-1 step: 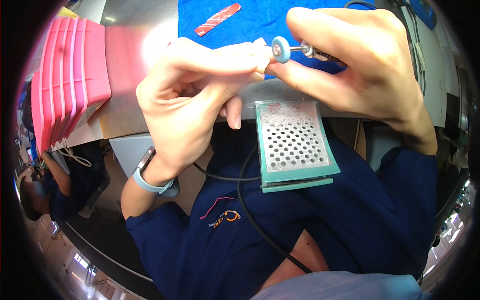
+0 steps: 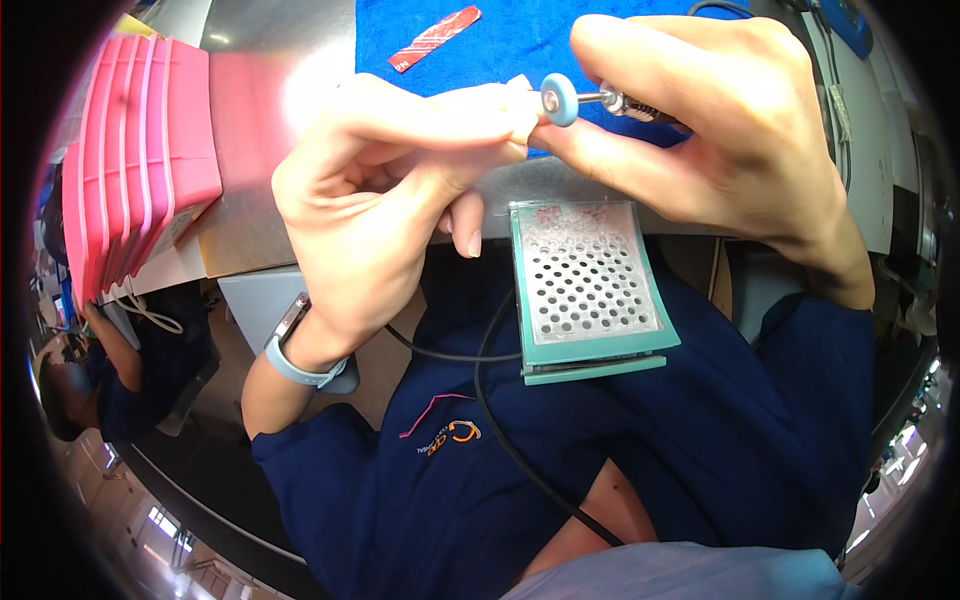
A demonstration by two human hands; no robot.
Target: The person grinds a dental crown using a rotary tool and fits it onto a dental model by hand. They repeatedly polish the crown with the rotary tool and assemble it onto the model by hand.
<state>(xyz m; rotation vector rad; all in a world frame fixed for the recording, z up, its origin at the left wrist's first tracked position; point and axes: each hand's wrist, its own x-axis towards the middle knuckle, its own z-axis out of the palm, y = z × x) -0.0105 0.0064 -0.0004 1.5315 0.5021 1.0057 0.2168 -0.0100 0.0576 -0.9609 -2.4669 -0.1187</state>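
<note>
A rotary tool [image 2: 622, 102] with a light blue polishing wheel [image 2: 561, 101] on a thin metal shank is gripped in my right hand [image 2: 735, 130]. The wheel's face is turned left, close by the fingertips of my left hand [image 2: 365, 215]. Those fingertips are pinched together, and whatever small piece they may hold is too small and too bright to make out. Both hands' fingertips meet just below the wheel. A watch with a pale blue strap [image 2: 300, 372] is round my left wrist.
A perforated metal plate in a green frame [image 2: 592, 290] juts from the bench edge below my hands. On a blue towel [image 2: 540, 40] lies a red-and-white strip [image 2: 435, 39]. Pink bins [image 2: 140, 160] stand left. Black cables [image 2: 482, 380] cross my lap. Another person [image 2: 120, 365] sits far left.
The polishing wheel and my right fingertips have shifted very slightly left. My left hand is almost unmoved.
</note>
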